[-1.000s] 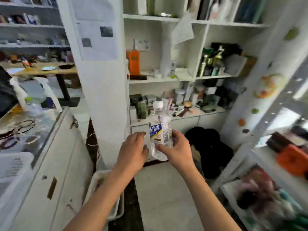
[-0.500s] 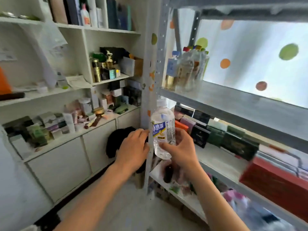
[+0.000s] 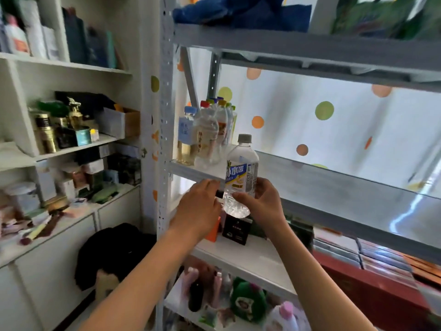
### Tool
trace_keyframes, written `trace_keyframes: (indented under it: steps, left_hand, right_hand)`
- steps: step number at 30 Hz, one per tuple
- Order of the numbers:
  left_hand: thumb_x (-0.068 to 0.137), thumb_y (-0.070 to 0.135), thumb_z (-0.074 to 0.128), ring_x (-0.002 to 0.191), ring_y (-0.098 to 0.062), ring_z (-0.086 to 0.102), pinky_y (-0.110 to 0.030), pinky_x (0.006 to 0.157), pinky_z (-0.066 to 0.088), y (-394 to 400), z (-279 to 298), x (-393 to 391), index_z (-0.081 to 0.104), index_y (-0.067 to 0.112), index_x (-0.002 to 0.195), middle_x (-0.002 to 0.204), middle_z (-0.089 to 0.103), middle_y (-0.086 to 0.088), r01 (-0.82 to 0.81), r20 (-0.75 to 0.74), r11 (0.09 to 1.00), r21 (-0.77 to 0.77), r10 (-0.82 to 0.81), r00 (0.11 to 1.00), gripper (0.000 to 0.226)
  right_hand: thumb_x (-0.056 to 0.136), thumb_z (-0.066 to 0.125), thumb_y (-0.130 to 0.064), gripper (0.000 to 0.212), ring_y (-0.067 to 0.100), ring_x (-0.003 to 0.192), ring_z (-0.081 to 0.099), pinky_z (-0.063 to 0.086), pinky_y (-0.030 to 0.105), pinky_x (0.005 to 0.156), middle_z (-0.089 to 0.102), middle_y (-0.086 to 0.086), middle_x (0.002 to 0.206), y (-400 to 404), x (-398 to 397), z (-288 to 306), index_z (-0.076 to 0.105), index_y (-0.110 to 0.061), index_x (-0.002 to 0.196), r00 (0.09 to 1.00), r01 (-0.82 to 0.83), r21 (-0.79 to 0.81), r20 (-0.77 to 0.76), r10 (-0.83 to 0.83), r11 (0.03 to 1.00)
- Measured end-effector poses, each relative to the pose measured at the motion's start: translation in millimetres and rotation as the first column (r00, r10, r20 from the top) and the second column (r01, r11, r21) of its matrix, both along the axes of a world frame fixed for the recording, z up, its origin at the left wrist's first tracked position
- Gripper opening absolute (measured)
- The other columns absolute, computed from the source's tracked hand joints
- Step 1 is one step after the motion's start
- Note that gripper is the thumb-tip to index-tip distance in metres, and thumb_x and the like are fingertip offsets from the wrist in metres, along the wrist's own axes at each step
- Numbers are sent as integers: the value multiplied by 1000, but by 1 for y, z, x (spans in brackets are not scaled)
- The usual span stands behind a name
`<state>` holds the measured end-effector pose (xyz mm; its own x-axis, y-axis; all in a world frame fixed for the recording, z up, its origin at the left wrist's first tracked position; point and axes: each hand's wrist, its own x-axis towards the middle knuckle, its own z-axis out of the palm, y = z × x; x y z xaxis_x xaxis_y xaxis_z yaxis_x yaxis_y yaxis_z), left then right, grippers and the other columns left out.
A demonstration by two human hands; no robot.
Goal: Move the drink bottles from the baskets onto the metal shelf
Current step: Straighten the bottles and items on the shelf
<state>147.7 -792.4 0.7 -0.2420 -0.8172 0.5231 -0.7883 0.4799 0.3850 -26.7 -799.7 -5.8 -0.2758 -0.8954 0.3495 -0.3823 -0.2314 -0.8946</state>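
My right hand [image 3: 261, 203] holds a clear drink bottle [image 3: 241, 173] with a grey cap and a white, blue and yellow label, upright, in front of the grey metal shelf [image 3: 310, 185]. My left hand [image 3: 202, 206] hovers just left of the bottle's base, fingers loosely curled, holding nothing. Several drink bottles [image 3: 206, 133] with coloured caps stand clustered at the shelf's left end, behind and left of the held bottle. No basket is in view.
The perforated upright post [image 3: 164, 130] of the metal shelf stands left of my hands. Boxes [image 3: 236, 229] sit on the lower shelf under the bottle, plush toys [image 3: 247, 301] lower still. White cupboard shelves [image 3: 71, 149] full of small items fill the left.
My view has swung right and up, from the white cupboard to the metal shelf. The bottle, still in my right hand, has risen to the level of the shelf with the other bottles.
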Motion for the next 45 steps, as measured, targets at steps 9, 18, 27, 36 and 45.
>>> trace_keyframes:
  steps: [9, 18, 27, 36, 45]
  left_hand:
    - [96, 20, 47, 134, -19, 33, -37, 106, 37, -87, 15, -60, 38, 20, 144, 149, 37, 0, -10, 107, 997, -80, 19, 994, 49]
    - [94, 21, 47, 129, -21, 41, -37, 102, 42, -199, 22, -153, 43, 19, 141, 145, 44, -2, -176, 139, 981, -85, 187, 973, 47]
    - [93, 18, 50, 125, -21, 46, -35, 100, 43, -266, 7, -193, 47, 18, 138, 141, 48, -2, -263, 71, 964, -37, 265, 962, 46]
    - [87, 11, 52, 122, -25, 48, -36, 99, 42, -291, -11, -187, 50, 12, 136, 135, 54, -6, -379, 44, 923, -60, 382, 923, 49]
    - [86, 11, 51, 128, -23, 43, -35, 105, 36, -291, -14, -185, 47, 10, 138, 137, 52, -6, -408, 60, 909, -84, 413, 909, 53]
  right_hand:
    - [73, 86, -31, 56, 8, 92, 63, 49, 26, 76, 67, -6, 104, -108, -76, 43, 58, -17, 119, 989, 1, -79, -144, -12, 997]
    - [73, 84, -26, 36, 20, 93, 70, 56, 41, 87, 75, 2, 100, -265, -164, 64, 70, -13, 103, 973, -117, 2, -201, 114, 993]
    - [73, 81, -13, 27, 19, 82, 68, 50, 22, 60, 74, 5, 96, -375, -173, 58, 70, -12, 99, 965, -194, 93, -160, 207, 977]
    - [70, 79, -13, 45, 25, 99, 68, 54, 33, 84, 72, 8, 108, -444, -163, 32, 67, -8, 113, 964, -195, 158, -149, 219, 968]
    - [78, 73, -13, 47, 25, 110, 64, 50, 32, 92, 69, 7, 119, -459, -145, 26, 60, -10, 123, 951, -224, 133, -189, 247, 965]
